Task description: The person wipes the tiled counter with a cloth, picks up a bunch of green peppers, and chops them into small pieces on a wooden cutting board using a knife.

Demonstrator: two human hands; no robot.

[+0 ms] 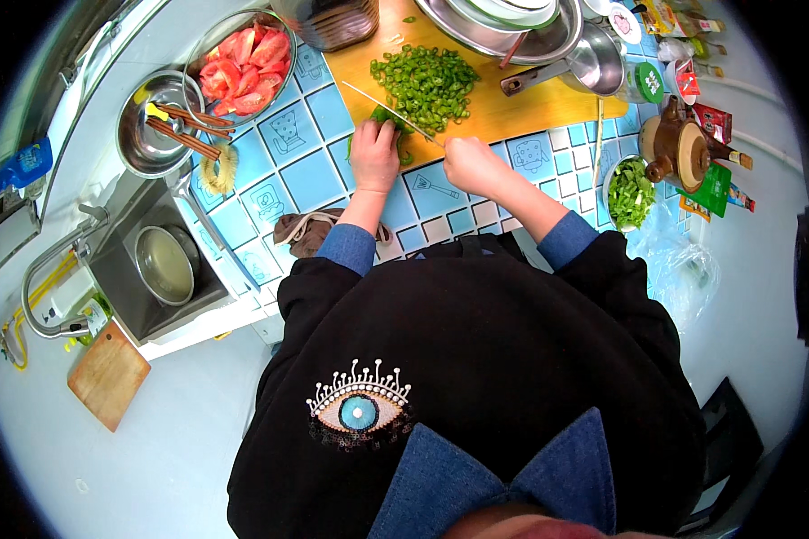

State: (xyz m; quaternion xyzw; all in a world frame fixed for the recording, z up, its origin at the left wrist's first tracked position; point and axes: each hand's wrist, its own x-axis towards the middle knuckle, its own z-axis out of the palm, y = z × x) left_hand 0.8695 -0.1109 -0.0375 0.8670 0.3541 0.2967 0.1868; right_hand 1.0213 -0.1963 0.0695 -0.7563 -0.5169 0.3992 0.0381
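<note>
My right hand is closed round the handle of a kitchen knife, whose thin blade points up and to the left over the wooden cutting board. Close to the blade, my left hand presses a green pepper at the board's near edge. The fingers hide most of that pepper, and a bit of green shows on either side of them. Beyond the knife lies a heap of chopped green pepper in small pieces.
Cut tomatoes fill a glass bowl at the far left, beside a steel bowl with chopsticks. A saucepan overhangs the board's right side. Chopped greens stand right. A brown cloth lies near the sink.
</note>
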